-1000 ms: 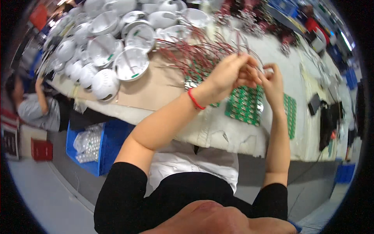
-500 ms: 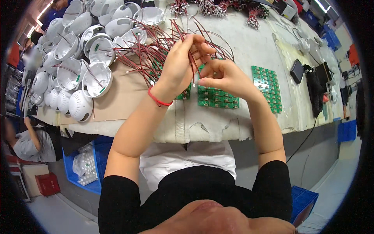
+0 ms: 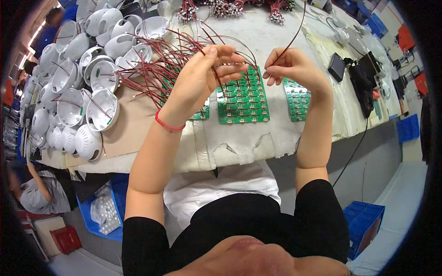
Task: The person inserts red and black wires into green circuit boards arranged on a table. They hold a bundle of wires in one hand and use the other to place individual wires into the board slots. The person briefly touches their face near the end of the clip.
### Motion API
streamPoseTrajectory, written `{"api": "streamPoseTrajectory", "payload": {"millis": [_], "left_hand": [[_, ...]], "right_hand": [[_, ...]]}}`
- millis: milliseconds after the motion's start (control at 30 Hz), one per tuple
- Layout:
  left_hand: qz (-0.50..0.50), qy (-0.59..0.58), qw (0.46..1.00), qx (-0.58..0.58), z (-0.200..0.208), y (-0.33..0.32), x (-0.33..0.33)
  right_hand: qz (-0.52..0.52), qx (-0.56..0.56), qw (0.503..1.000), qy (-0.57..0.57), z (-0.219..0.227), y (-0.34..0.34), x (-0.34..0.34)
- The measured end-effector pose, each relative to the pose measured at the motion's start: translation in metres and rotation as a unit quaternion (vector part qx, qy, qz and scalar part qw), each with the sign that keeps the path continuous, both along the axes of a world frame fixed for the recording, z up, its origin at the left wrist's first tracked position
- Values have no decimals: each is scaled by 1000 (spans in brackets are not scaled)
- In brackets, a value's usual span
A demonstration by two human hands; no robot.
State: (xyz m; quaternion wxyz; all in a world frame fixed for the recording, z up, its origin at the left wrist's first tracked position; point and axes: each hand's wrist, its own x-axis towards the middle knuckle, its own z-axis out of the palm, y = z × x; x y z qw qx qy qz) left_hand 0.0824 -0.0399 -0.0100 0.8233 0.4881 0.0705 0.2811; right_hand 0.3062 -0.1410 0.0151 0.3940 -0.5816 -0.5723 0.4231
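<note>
My right hand is closed in a pinch on one thin red-and-black cable, which arcs up and away to the far side. My left hand, with a red cord round its wrist, curls loosely around a few similar cables; their count is partly hidden by the fingers. Between and below the hands lies a green circuit board panel with rows of small white connectors. A second panel is under the right wrist, and a third shows beside the left wrist.
A loose heap of red-and-black cables spreads left of my left hand. White rounded plastic housings are piled at the left. Cable bundles lie along the far side. A black device rests at the right. Blue crates stand below the table.
My hands have moved apart. The right hand has gone right, drawing one cable away from the left hand's cables. The view has shifted slightly, and more of the middle panel shows.
</note>
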Motion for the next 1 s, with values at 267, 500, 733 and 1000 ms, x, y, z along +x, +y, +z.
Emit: {"api": "streamPoseTrajectory", "payload": {"millis": [267,500,733,1000], "left_hand": [[48,41,998,2,-3,8,-2],[64,37,997,5,-3,8,-4],[67,34,997,-2,-3,10,-5],[70,35,997,4,-3,11,-4]], "right_hand": [[51,-98,982,-156,-34,19,9],[84,-77,976,-185,-42,24,13],[92,-59,973,-205,-45,25,13],[89,-35,949,-300,-44,26,9]]}}
